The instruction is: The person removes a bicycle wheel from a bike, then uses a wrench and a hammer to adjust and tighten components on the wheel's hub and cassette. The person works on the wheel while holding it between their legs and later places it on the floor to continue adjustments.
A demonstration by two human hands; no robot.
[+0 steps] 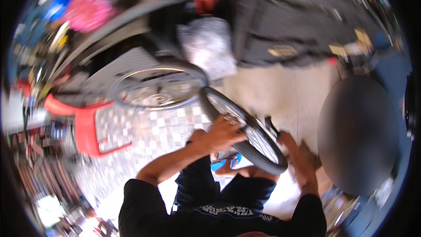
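Observation:
A bicycle wheel [263, 156] with a black knobby tyre and thin spokes stands tilted in front of my knees. My left hand [228, 131] is closed on its near left side, with the fingers reaching over the tyre toward the spokes. Just right of the wheel, my right hand [286, 139] is closed around a dark, bent handle-like piece [271, 127]. Blur hides whether that piece joins the wheel. A second bicycle wheel [193, 68] lies beyond the first, and their tyres come close together.
To the left is a red plastic chair [85, 129] on the tiled floor [127, 129]. Beyond the wheels sit a whitish plastic bag [208, 46] and dark sheeting [289, 30]. A pink bundle [87, 11] is at the far left. A blurred oval covers part of the right side.

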